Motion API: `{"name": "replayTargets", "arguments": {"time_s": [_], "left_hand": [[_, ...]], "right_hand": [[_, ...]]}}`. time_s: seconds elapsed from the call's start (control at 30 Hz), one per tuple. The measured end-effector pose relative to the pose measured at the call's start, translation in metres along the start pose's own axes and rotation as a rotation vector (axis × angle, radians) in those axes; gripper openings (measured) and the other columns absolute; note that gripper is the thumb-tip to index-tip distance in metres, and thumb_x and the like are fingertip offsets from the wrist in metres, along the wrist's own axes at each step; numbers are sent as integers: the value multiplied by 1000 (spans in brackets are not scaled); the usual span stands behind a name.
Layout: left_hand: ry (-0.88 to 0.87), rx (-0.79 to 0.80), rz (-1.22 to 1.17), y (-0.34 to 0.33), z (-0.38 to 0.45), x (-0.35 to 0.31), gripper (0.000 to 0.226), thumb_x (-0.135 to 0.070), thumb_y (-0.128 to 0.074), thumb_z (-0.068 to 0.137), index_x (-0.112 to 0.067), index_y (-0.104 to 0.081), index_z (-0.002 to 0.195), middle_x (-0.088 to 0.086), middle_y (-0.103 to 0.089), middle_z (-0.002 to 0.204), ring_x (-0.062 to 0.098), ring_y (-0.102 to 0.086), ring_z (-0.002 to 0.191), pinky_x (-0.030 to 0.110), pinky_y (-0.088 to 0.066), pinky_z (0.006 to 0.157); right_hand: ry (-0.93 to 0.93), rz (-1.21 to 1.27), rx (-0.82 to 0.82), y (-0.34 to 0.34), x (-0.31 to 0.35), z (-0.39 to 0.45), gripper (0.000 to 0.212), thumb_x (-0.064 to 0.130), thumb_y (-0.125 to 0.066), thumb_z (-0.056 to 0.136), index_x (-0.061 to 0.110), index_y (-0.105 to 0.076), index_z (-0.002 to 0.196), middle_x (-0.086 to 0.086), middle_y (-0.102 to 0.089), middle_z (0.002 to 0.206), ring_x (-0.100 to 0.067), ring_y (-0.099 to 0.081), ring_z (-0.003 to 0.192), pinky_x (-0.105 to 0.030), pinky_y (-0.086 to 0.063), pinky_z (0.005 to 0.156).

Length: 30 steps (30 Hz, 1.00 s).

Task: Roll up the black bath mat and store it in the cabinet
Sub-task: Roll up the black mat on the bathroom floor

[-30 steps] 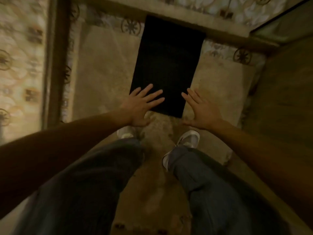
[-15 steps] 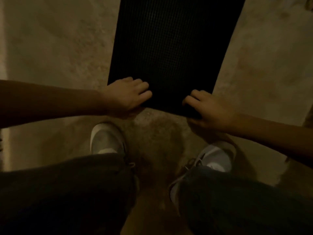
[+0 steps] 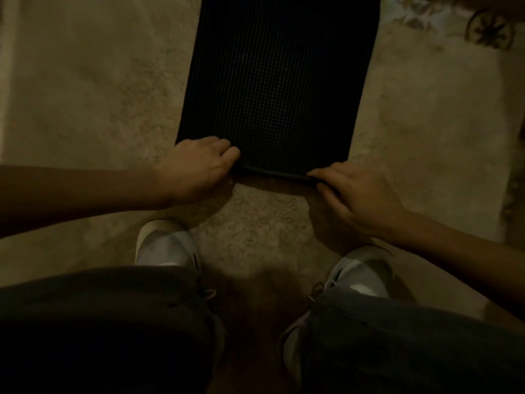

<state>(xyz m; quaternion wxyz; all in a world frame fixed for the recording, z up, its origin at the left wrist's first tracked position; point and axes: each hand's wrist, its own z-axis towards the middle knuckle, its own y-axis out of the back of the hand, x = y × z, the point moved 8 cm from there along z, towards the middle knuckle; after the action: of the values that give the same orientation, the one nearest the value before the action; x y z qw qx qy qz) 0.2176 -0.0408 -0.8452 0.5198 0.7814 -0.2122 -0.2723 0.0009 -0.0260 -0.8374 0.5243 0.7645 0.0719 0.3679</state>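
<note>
The black bath mat (image 3: 279, 81) lies flat on the beige floor, a dark rectangle with a fine grid texture running up out of the top of the view. Its near edge is lifted slightly off the floor, showing a thin rim. My left hand (image 3: 199, 169) grips the near left corner with fingers curled over it. At the near right corner my right hand (image 3: 355, 194) pinches the edge in the same way. No cabinet is in view.
My two white shoes (image 3: 167, 245) (image 3: 358, 277) and dark trouser legs fill the bottom of the view, close to the mat's near edge. Speckled beige floor (image 3: 99, 95) spreads on both sides. A patterned tile with a round motif (image 3: 488, 27) sits at top right.
A second ago both hands hovered open above the near edge. They came down, curled onto the two near corners, and now the edge is raised a little. The view dropped closer.
</note>
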Motion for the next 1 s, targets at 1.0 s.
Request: {"name": "replayTargets", "arguments": {"time_s": [1.0], "left_hand": [[-233,-274,-24,-20,6,-33,43,-34,-57,94,-6,-64,126,17,-64,107,30,-61,86,36,-52,62]], "right_hand": [[15,-352,-144,-20,4,-14,47,46,-48,104,8,-63,128,-15,-67,113,-32,-62,94,-44,-53,73]]}}
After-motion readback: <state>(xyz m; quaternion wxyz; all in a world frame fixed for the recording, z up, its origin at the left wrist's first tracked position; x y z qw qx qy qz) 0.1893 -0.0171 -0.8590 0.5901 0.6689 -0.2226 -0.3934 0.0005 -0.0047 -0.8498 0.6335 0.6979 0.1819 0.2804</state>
